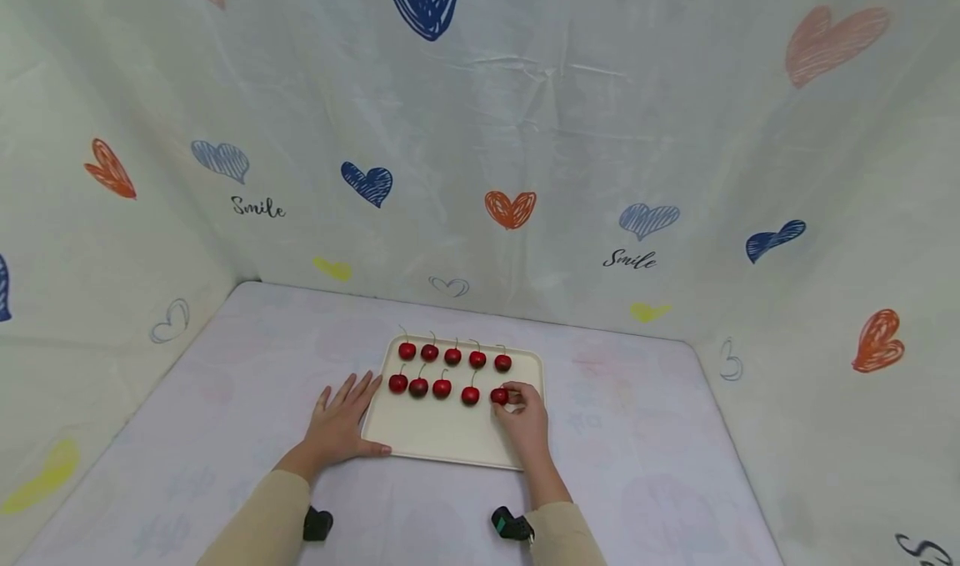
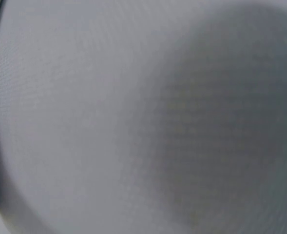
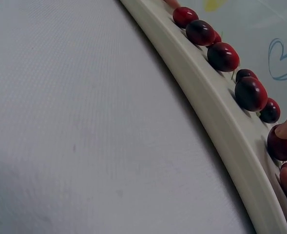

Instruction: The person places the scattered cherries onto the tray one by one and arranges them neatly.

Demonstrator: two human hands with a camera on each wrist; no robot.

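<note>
A cream rectangular tray (image 1: 442, 434) lies on the table with two rows of dark red stemmed cherries on it. My right hand (image 1: 529, 426) pinches the cherry (image 1: 498, 396) at the right end of the nearer row, thumb and fingers at its sides. That same cherry (image 3: 281, 143) shows at the right edge of the right wrist view, low over or on the tray; which one cannot be told. With fingers spread and straight, my left hand (image 1: 337, 430) touches the tray's left side, its thumb at the front left corner.
Pale cloth covers the table (image 1: 637, 466). Behind and beside it hangs a white curtain (image 1: 450, 124) printed with hearts and "Smile". Black devices sit at the left wrist (image 1: 318, 523) and the right wrist (image 1: 510, 524). The left wrist view shows mostly blurred pale surface and shadow.
</note>
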